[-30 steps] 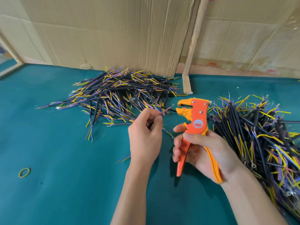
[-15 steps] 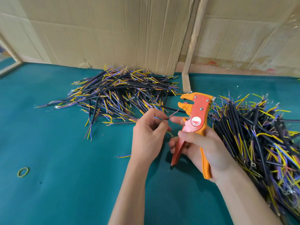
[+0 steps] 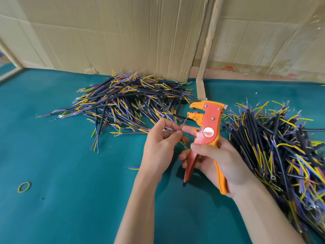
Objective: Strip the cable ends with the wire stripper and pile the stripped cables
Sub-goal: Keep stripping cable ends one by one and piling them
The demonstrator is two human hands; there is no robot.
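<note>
- Teal felt-like table top (image 3: 70, 199), backed by creased cardboard sheets (image 3: 123, 37) and a leaning wooden slat (image 3: 209, 41). A yellow-green rubber band (image 3: 24, 187) lies well apart at the near left.
- Two heaps of black-sheathed cables: one at centre left (image 3: 123, 103), one at the right (image 3: 274, 147). Which is the stripped pile I cannot tell; both show loose coloured cores.
- Left hand (image 3: 161, 147): thumb and forefinger pinch a thin reddish wire (image 3: 236, 124), the other fingers loosely curled. The wire's tip reaches into the lower mouth of the wire stripper (image 3: 207, 124).
- Right hand (image 3: 219, 161): fingers and thumb wrapped round the stripper's handles, which stand spread; tool mouth gaping, head up and tilted left.
- Judgement: the step in hand is seating one core before the squeeze.
- Risk: the wire is thin and held at a slant, so it could sit off the blade notch; a squeeze would then nick or cut strands instead of shedding insulation.
- Risk: the left grip is a light pinch; the pull of the tool could drag the wire out of the fingers.
- Risk: the right hand's extended finger (image 3: 190, 128) lies just beside the mouth, next to the wire, and could get caught.
- Change from half a second ago: the wire tip, then short of the tool, now sits in its mouth. The stripper head stands a little more upright, and the left hand's fingers are opened out slightly. Heaps and band unchanged.
</note>
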